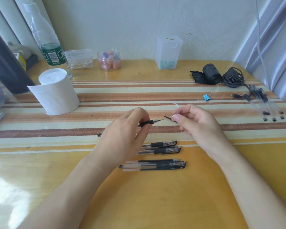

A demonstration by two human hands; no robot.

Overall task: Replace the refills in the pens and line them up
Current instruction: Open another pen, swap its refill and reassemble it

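Black-gripped pen (148, 123) pinched by curled left hand (122, 134), right hand (196, 124) pinching cap (168, 117).

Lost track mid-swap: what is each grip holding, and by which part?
Left grip holds a pen by its black rubber sleeve; right grip pinches what looks like the cap around its middle.

The tablecloth (39, 131) is yellow-orange with cream and brown stripes. The pens (157, 144) are clear with black grips and caps. The binder clip (205, 97) is blue, the tissue roll (56, 93) white, the bottle label (53, 56) green, the bag roll (211, 74) black.
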